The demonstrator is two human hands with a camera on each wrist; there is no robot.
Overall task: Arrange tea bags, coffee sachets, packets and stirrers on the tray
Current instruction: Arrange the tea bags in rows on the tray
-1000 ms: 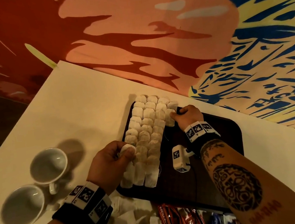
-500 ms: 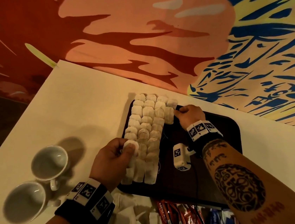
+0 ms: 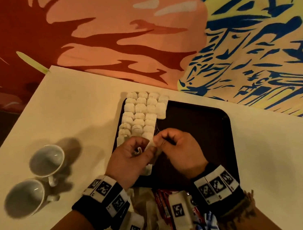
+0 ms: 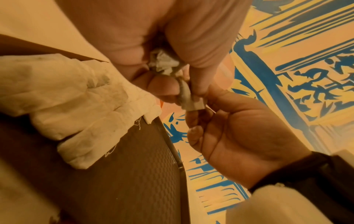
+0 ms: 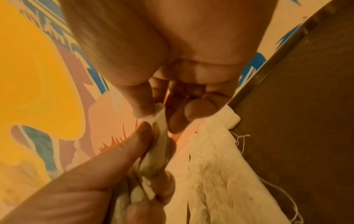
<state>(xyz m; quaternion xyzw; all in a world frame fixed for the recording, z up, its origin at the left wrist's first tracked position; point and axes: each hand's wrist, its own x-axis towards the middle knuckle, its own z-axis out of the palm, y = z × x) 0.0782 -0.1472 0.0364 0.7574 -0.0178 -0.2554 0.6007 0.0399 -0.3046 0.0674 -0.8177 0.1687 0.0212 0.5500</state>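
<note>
White tea bags (image 3: 143, 114) lie in overlapping rows on the left part of a dark tray (image 3: 201, 124). Above the near end of those rows, my left hand (image 3: 132, 156) grips a bunch of loose tea bags (image 4: 164, 63) in its curled fingers. My right hand (image 3: 175, 146) pinches the top of one tea bag (image 3: 150, 145) from that bunch, thumb against finger. The pinched bag (image 5: 159, 136) shows between both hands in the right wrist view. Both hands meet over the tray, and the rows (image 4: 80, 103) lie just below them.
Two white cups (image 3: 46, 161) stand on the table (image 3: 81, 104) to the left of the tray. Red coffee sachets (image 3: 162, 202) and blue-and-white packets (image 3: 207, 227) lie in a heap at the near edge, between my wrists. A painted wall rises behind the table.
My right hand has come back from the far end of the rows to the left hand and now pinches a tea bag there. The left hand has lifted slightly off the rows.
</note>
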